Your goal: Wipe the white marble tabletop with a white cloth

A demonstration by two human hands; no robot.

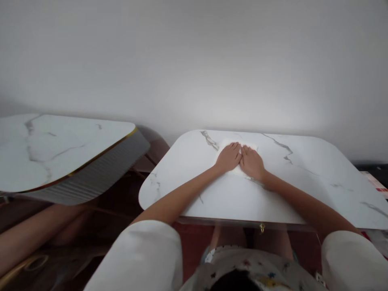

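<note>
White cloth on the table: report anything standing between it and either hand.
Nothing visible stands in the way: the left hand and right hand both rest on the white cloth, though their undersides are hidden.

Left hand [228, 157], right hand [252, 162], flat on white sheet [238, 171], marbled tabletop [306, 178] beneath

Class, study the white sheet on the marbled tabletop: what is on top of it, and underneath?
On top: the left hand and right hand, palms down. Around the white sheet, the marbled tabletop shows; whatever lies directly beneath is hidden.
</note>
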